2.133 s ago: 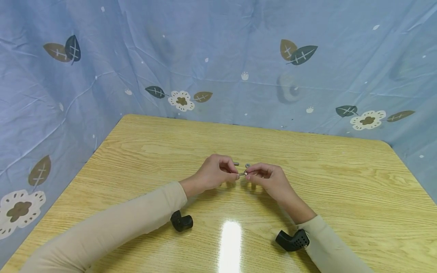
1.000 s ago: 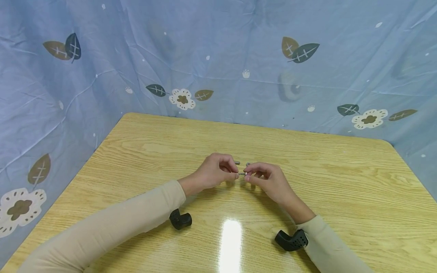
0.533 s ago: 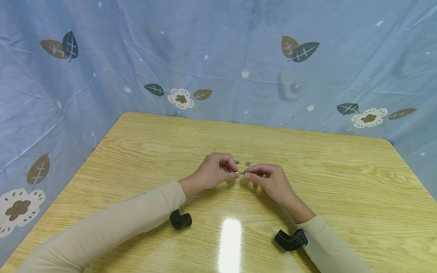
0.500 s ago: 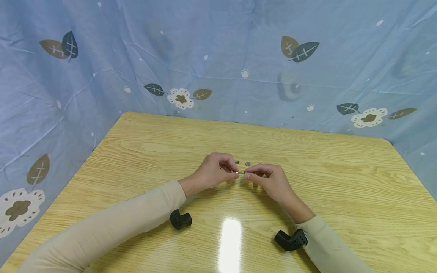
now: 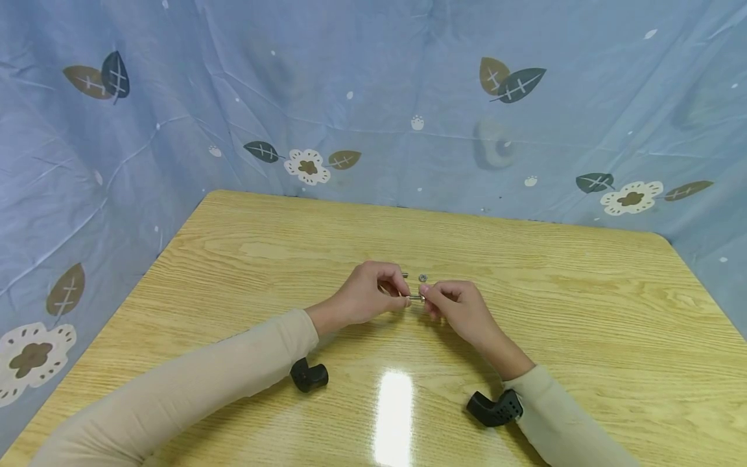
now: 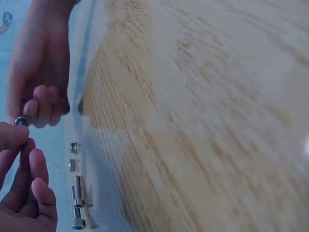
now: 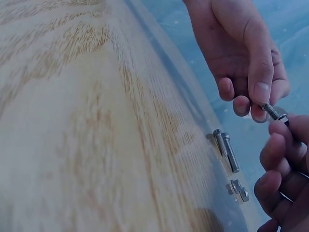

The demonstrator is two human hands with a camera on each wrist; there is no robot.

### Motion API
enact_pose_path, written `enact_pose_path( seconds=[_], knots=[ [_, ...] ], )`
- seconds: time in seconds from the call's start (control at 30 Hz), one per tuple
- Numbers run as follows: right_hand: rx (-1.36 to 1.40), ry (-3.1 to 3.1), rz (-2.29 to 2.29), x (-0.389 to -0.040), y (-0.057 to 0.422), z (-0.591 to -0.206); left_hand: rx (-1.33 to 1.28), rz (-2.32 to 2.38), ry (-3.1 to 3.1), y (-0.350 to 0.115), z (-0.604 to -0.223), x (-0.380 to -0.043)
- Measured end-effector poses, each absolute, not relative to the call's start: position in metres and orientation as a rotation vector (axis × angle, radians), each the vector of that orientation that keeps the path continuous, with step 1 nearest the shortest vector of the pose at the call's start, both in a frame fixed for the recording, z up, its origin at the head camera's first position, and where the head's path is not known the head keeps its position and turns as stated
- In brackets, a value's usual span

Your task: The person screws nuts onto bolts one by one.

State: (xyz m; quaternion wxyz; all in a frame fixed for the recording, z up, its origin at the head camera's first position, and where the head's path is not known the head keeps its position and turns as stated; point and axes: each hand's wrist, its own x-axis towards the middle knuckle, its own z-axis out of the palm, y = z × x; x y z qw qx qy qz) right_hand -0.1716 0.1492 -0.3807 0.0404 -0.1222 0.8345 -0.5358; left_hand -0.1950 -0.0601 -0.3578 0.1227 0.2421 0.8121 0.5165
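Holding the bolt (image 5: 415,297) steady, mid-frame in the head view, should help: the left hand (image 5: 373,293) pinches it; the right hand (image 5: 463,308), fingers bent, touches the nut (image 7: 284,119), pinch unclear. Turn it squarely.

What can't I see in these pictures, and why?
Left end of the held bolt: right wrist view, covered by the left grip.
Most of the loose bolts: head view, behind the left grip.
Part of the right grip: right wrist view, cut off by the picture's edge.
Threads inside the loose nuts: too small in every view.
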Motion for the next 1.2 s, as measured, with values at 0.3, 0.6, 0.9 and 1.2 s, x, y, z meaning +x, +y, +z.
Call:
enact_pose_path(
  seconds=[0.3,0.6,0.9,1.2],
  knots=[
    [-0.329,2.588,-1.649,-0.1702,0.1485,-0.3815,0.709,1.509,2.378,-0.0603,-0.3604,-0.1951],
    [-0.477,2.538,-1.723,-0.1646,0.1528,-0.3808,0.599,1.505,2.387,-0.0632,-0.3573,-0.1966],
    [-0.532,2.585,-1.746,-0.1645,0.1501,-0.3832,0.6,1.485,2.403,-0.0629,-0.3553,-0.1961],
    [-0.519,2.632,-1.739,-0.1636,0.1487,-0.3843,0.614,1.489,2.419,-0.0621,-0.3551,-0.194]
  ],
)
